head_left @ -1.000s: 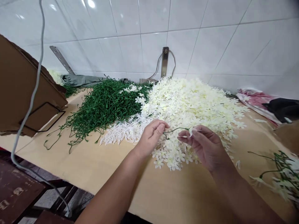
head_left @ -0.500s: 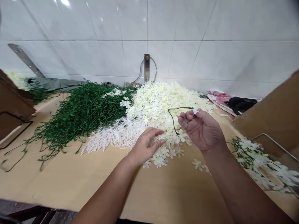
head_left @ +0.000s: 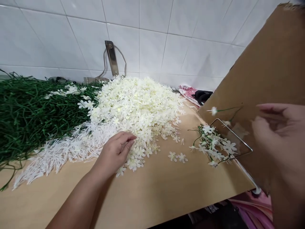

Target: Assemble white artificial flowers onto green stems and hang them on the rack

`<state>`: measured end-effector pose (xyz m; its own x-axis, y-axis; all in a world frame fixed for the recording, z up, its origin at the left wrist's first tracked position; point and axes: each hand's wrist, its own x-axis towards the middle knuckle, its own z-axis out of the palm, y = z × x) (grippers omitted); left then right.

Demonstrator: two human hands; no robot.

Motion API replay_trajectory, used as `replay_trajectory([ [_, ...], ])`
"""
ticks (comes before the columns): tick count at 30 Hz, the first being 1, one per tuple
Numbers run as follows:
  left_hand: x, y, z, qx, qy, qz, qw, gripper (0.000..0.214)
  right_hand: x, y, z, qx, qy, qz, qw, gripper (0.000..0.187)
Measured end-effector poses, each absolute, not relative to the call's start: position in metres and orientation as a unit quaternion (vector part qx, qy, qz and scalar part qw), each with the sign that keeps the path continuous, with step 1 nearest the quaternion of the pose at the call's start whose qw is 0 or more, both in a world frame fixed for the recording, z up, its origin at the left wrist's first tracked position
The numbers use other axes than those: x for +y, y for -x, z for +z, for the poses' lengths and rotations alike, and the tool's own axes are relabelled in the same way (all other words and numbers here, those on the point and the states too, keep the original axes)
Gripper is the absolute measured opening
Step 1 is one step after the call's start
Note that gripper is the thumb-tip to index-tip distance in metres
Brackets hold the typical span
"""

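My left hand (head_left: pixel 116 150) lies palm down on the near edge of a big heap of cream fabric flowers (head_left: pixel 135 105), fingers bent together among the petals; whatever they pinch is hidden. My right hand (head_left: pixel 276 133) is blurred at the far right, fingers apart, holding nothing. Just left of it a thin green stem tipped with a white flower (head_left: pixel 215 110) hangs in the air in front of a cardboard box (head_left: pixel 262 63). Below it lies a small pile of finished flowered stems (head_left: pixel 214 144).
A mass of bare green stems (head_left: pixel 30 114) covers the left of the wooden table (head_left: pixel 166 187), with white plastic stamens (head_left: pixel 66 149) beside it. A wire holder (head_left: pixel 234 135) props the box. A pink cloth (head_left: pixel 189 92) and a metal bracket (head_left: pixel 111 57) sit by the tiled wall.
The view has swung right. My right hand carried the green stem to the right and let it go near the box. My left hand dropped onto the flower heap.
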<state>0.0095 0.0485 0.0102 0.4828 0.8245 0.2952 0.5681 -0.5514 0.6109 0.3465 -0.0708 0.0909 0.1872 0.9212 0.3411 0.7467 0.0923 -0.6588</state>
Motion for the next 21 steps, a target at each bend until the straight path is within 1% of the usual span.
replay_trajectory([
  [3,0.05,-0.008,0.009,0.43,-0.827,0.285,0.224,0.023,-0.074,-0.314,0.061,-0.658,0.686,0.073,0.302,0.027],
  [5,0.051,-0.008,0.009,0.431,-0.828,0.282,0.222,0.023,-0.072,-0.287,0.041,-0.681,0.695,0.058,0.222,0.03],
  [7,0.051,-0.009,0.009,0.429,-0.832,0.276,0.219,0.022,-0.068,-0.264,0.024,-0.703,0.696,0.067,0.129,0.036],
  [9,0.051,-0.01,0.008,0.427,-0.835,0.27,0.217,0.022,-0.062,-0.248,0.012,-0.691,0.713,0.085,0.083,0.037],
  [11,0.05,-0.011,0.008,0.426,-0.837,0.268,0.214,0.023,-0.053,-0.238,0.006,-0.681,0.719,0.1,0.093,0.036],
  [13,0.05,-0.011,0.008,0.424,-0.839,0.27,0.21,0.023,-0.042,-0.23,0.005,-0.693,0.696,0.124,0.137,0.037],
  [16,0.05,-0.009,0.009,0.422,-0.838,0.275,0.207,0.022,-0.026,-0.227,0.011,-0.736,0.624,0.156,0.211,0.04],
  [18,0.05,-0.008,0.01,0.425,-0.836,0.28,0.206,0.022,-0.02,-0.235,0.015,-0.74,0.616,0.125,0.24,0.039],
  [19,0.049,-0.007,0.011,0.425,-0.835,0.283,0.205,0.022,-0.018,-0.243,0.017,-0.729,0.635,0.088,0.241,0.036],
  [20,0.049,-0.007,0.012,0.424,-0.835,0.285,0.203,0.022,-0.018,-0.252,0.017,-0.72,0.655,0.046,0.224,0.034],
  [21,0.048,-0.008,0.013,0.421,-0.837,0.287,0.2,0.022,-0.017,-0.262,0.017,-0.717,0.671,0.003,0.19,0.032],
])
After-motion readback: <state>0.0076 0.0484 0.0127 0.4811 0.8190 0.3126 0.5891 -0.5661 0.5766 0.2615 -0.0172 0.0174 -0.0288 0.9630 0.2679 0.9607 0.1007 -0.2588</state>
